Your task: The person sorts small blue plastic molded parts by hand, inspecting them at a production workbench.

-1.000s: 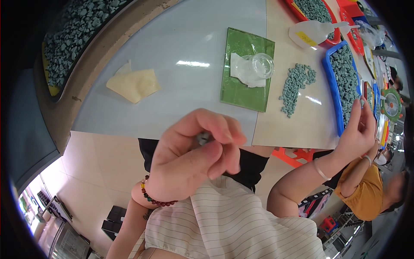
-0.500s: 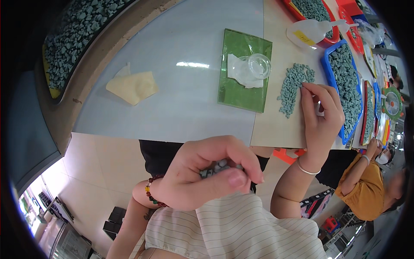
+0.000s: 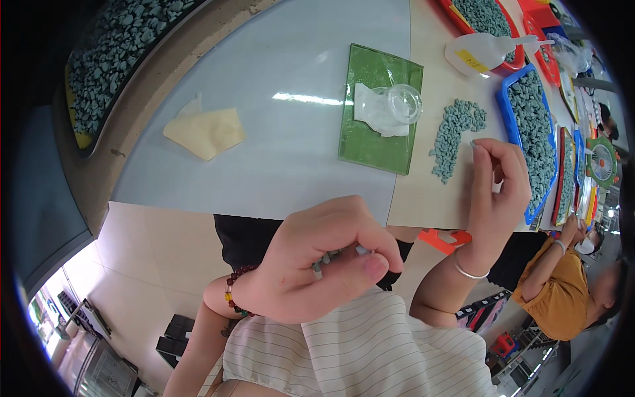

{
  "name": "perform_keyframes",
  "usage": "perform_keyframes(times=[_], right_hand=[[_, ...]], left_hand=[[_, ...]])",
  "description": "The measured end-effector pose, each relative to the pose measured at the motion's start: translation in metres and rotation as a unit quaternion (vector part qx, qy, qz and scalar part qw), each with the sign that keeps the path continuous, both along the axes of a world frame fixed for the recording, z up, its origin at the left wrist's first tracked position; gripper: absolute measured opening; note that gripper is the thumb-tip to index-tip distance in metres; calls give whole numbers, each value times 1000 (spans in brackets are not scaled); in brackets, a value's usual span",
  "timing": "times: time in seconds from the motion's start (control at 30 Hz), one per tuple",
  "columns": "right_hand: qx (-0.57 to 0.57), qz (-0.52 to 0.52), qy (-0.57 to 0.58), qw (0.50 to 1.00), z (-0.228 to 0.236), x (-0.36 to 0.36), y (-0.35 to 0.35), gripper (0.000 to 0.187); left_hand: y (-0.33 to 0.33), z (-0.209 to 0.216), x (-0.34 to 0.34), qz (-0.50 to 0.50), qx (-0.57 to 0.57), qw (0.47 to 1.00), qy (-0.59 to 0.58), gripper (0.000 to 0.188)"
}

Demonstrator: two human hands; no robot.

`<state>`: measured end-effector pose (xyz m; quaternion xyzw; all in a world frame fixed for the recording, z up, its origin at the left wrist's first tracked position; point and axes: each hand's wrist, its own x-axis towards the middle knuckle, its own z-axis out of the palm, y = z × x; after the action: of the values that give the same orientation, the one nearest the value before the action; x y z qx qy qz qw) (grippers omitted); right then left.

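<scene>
My left hand (image 3: 324,261) is curled in front of my body, cupped around several small grey-green stones (image 3: 322,264) that show between thumb and fingers. Over the table at the right, my right hand (image 3: 501,188) has thumb and forefinger pinched on what looks like one tiny stone, just beside a loose pile of green stones (image 3: 448,145). Left of that pile lies a green glass slab (image 3: 370,155). On it sit a crumpled white tissue (image 3: 372,118) and a small clear round dish (image 3: 405,102).
A blue tray (image 3: 507,109) of stones stands beyond my right hand. Behind it are a red tray (image 3: 456,16) of stones and a translucent squeeze bottle (image 3: 479,51). A yellowish cloth (image 3: 208,132) lies at left. Another person in an orange top (image 3: 555,298) sits at far right.
My right hand has drawn back slightly from the pile toward me. My left hand has turned and closed further, hiding more of its stones. The view has shifted a little.
</scene>
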<state>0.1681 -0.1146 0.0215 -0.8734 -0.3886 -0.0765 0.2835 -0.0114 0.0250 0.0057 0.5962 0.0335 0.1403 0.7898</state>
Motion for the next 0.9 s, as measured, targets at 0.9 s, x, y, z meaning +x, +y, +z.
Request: perform_keyframes(times=[0.9], right_hand=[[202,270,69,939,11,-64,14,29]], left_hand=[[-1,-8,0,13,74,997,-21,17]])
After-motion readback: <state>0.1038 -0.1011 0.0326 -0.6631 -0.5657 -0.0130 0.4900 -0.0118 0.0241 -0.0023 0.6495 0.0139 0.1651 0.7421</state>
